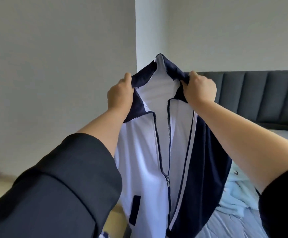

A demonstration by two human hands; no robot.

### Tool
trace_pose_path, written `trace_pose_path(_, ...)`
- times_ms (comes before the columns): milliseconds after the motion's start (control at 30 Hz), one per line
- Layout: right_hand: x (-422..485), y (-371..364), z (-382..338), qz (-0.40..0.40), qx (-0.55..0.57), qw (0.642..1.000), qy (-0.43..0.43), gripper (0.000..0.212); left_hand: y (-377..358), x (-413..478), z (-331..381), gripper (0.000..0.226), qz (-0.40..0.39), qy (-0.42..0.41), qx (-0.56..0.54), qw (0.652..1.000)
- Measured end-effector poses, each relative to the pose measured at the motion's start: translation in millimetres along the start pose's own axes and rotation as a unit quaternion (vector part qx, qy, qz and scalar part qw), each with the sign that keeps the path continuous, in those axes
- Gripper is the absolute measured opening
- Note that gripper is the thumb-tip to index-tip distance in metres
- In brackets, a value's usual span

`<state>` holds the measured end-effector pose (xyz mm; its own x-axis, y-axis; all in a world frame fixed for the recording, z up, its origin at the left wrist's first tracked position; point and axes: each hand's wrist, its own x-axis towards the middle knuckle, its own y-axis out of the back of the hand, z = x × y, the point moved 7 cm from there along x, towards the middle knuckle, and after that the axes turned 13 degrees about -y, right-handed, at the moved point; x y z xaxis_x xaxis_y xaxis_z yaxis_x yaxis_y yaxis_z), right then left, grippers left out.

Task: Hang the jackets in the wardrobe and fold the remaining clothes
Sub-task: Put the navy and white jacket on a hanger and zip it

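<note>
Left grip: the left hand is clenched on the navy collar of the white and navy zip-front track jacket, thumb on top of the fabric.
Right grip: the right hand pinches the collar's other side, fingers curled round it.
Jacket: held up in the air between the 2 hands, front facing the camera, collar peaked above them, zipper open down to about mid-chest, navy sleeve hanging on its right.
Room: the jacket hangs free; plain grey wall behind and left of it.
Around: right of the jacket, a dark grey padded headboard; below that, a bed with pale blue sheet carrying a crumpled light blue garment just beside the jacket's sleeve.
</note>
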<state>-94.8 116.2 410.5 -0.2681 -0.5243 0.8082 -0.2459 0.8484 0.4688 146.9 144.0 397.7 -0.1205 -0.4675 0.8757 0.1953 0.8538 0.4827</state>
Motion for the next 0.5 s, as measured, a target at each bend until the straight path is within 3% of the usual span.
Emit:
trace_pose_path(67,-13,-25,24,-0.056,-0.022,0.998,-0.004,0.028,-37,-21,9,0.015,-0.057,0.030,-0.040,0.997)
trace_pose_path(133,-29,-64,52,-0.161,-0.038,0.985,-0.041,0.018,-82,-46,17,0.012,-0.138,0.051,-0.071,0.987)
trace_pose_path(267,-74,-152,113,-0.375,-0.074,0.916,-0.123,0.014,-182,-101,22,0.024,-0.335,0.112,-0.139,0.925)
trace_pose_path(367,-105,-202,146,-0.397,-0.156,0.898,-0.112,0.018,-242,-140,16,0.017,-0.451,0.099,-0.082,0.883)
trace_pose_path(500,-129,-256,162,-0.398,-0.195,0.883,-0.154,0.018,-300,-160,12,0.008,-0.498,0.083,-0.009,0.863)
